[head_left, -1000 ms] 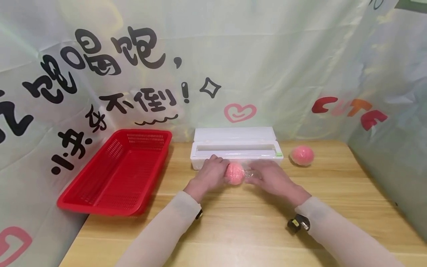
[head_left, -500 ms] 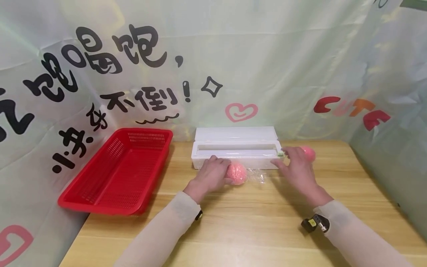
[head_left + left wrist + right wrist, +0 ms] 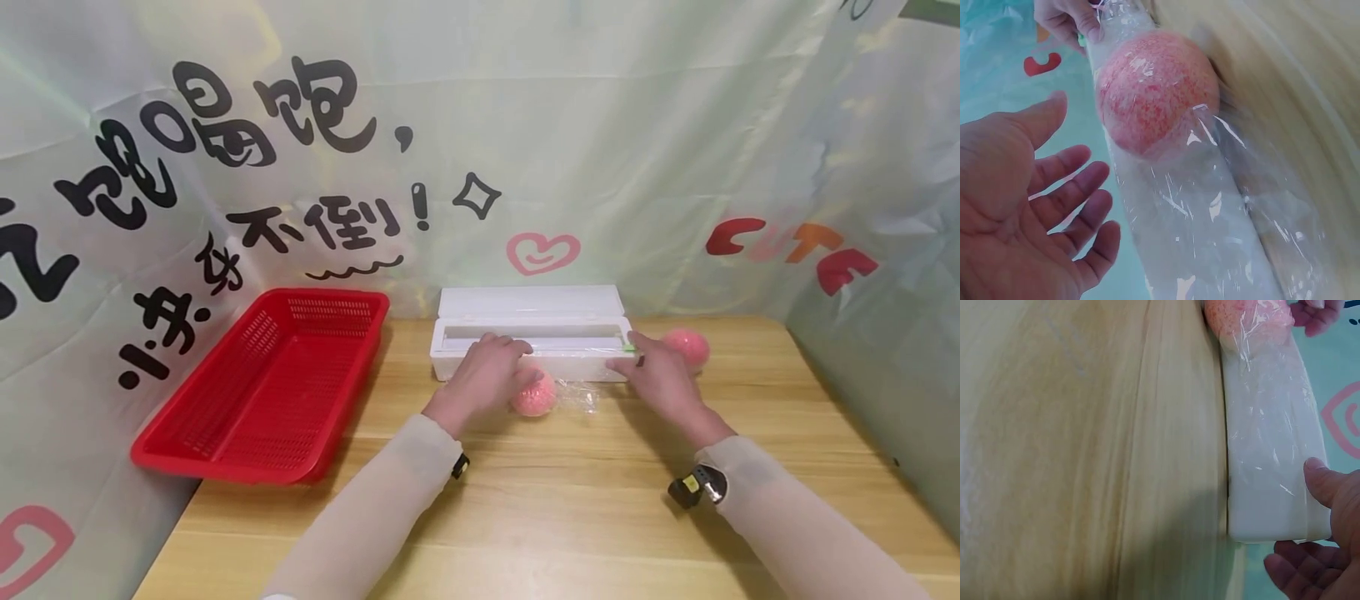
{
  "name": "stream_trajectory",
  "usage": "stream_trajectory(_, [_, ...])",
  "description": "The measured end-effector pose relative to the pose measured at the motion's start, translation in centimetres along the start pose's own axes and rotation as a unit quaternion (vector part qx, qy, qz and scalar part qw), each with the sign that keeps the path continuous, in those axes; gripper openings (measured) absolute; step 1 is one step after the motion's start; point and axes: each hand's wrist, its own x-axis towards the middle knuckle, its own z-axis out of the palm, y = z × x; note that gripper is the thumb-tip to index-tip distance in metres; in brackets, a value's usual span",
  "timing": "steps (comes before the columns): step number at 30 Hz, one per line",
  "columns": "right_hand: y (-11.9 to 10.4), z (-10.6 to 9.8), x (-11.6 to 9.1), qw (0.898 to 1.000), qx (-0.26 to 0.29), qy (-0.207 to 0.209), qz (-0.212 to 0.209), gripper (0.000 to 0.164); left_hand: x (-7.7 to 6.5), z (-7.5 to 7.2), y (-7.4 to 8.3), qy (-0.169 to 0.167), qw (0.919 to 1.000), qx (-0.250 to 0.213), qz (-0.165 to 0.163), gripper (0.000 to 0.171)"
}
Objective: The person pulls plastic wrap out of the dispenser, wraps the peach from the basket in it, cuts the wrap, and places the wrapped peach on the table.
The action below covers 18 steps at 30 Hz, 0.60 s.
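A pink speckled round fruit (image 3: 534, 393), wrapped in clear cling film (image 3: 1204, 200), sits at the front of a white cling film dispenser (image 3: 525, 365). The film stretches over the dispenser's front and bunches right of the fruit. My left hand (image 3: 483, 375) hovers beside the fruit, fingers spread and loosely bent; a gap shows between them in the left wrist view. At the dispenser's right end, my right hand (image 3: 663, 379) grips the corner near a green slider (image 3: 628, 347), thumb on one face and fingers around the end (image 3: 1310, 550).
Behind the right hand lies a second pink wrapped fruit (image 3: 688, 348). A red perforated basket (image 3: 322, 433) stands on the left of the wooden table (image 3: 570, 517). The dispenser's lid (image 3: 528, 300) is raised against the printed cloth wall (image 3: 637, 150).
My right hand let go of the film beside the fruit and moved right to the dispenser's end. My left hand released the fruit and rose slightly off it.
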Motion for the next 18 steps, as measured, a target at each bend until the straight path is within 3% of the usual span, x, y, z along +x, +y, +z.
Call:
stream_trajectory(5, [0.2,0.1,-0.1,1.0,0.018,0.0,0.005,0.078,1.5,0.4,0.4,-0.002,0.9996,-0.018,-0.021,0.044])
stream_trajectory(11, [0.4,0.2,-0.1,1.0,0.012,0.009,-0.001,0.078,2.6,0.6,0.8,-0.008,0.9991,0.001,-0.041,0.039])
stream_trajectory(18, [0.5,0.3,-0.1,1.0,0.003,0.015,-0.007,0.077,5.1,0.3,2.0,-0.008,0.9998,0.011,-0.015,0.032])
